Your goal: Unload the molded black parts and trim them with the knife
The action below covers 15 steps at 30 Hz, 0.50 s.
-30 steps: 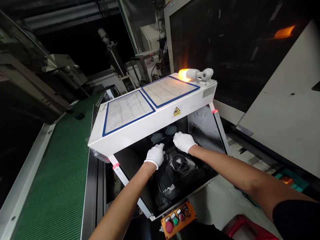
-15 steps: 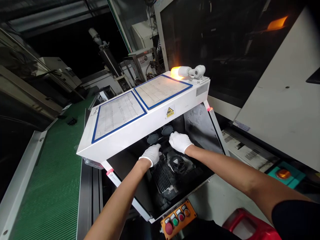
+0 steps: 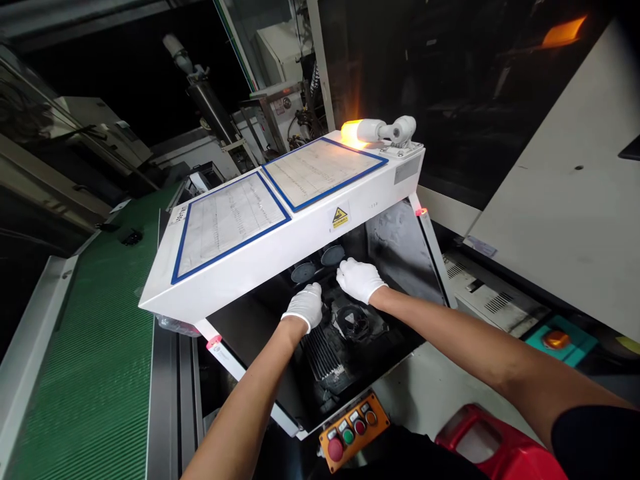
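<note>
At the near edge, an orange control box (image 3: pixel 351 430) carries red, green and dark push buttons. A red container (image 3: pixel 493 445) sits to its right, partly cut off by the frame.

Both forearms extend forward into the dark machine bay (image 3: pixel 400 250). Both hands wear white gloves.

The left hand (image 3: pixel 304 305) is lowered onto the dark part (image 3: pixel 345 327) in the bay, fingers curled down over its upper left edge. Whether it grips or only rests there cannot be told. The right hand (image 3: pixel 359 279) lies just beyond and to the right, fingers bent and pressed down on the far edge of the same part. The two hands are near each other but apart.

The part lies in the middle of the bay floor. It shows a ribbed section (image 3: pixel 323 353) toward the near side and a round recess (image 3: pixel 353 321) below the right hand.

Just beyond the hands, two dark round discs (image 3: pixel 318 264) sit side by side under the cover.

The white cover (image 3: pixel 285 227) stands tilted above the bay. Two blue-edged sheets (image 3: pixel 273 193) lie on its top face and a yellow warning label (image 3: pixel 340 217) is on its front face. An amber lamp (image 3: pixel 367 131) glows at its far right corner.

A green ribbed belt (image 3: pixel 85 360) runs along the left. White machine panels (image 3: pixel 560 193) stand to the right.
</note>
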Motion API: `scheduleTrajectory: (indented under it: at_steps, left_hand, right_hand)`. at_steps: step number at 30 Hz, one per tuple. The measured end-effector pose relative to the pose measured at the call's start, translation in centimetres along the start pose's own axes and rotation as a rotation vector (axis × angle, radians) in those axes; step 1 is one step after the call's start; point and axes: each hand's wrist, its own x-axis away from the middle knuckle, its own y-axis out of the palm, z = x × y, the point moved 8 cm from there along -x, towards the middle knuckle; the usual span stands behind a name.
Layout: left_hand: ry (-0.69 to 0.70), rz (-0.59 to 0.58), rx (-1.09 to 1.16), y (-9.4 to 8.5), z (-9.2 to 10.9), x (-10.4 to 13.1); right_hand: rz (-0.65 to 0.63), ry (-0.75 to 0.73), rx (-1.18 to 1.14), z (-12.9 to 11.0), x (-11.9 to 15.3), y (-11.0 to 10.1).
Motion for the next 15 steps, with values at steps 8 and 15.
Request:
scheduleTrajectory:
  at_steps: [8, 15]
  left_hand:
    - [-0.031, 0.033, 0.009, 0.1, -0.1, 0.1]
    - [-0.115, 0.111, 0.225, -0.6, 0.8, 0.4]
  right_hand:
    - [-0.011, 0.013, 0.004, -0.5, 0.3, -0.1]
    - [-0.148, 0.073, -0.06, 0.4, -0.2, -1.1]
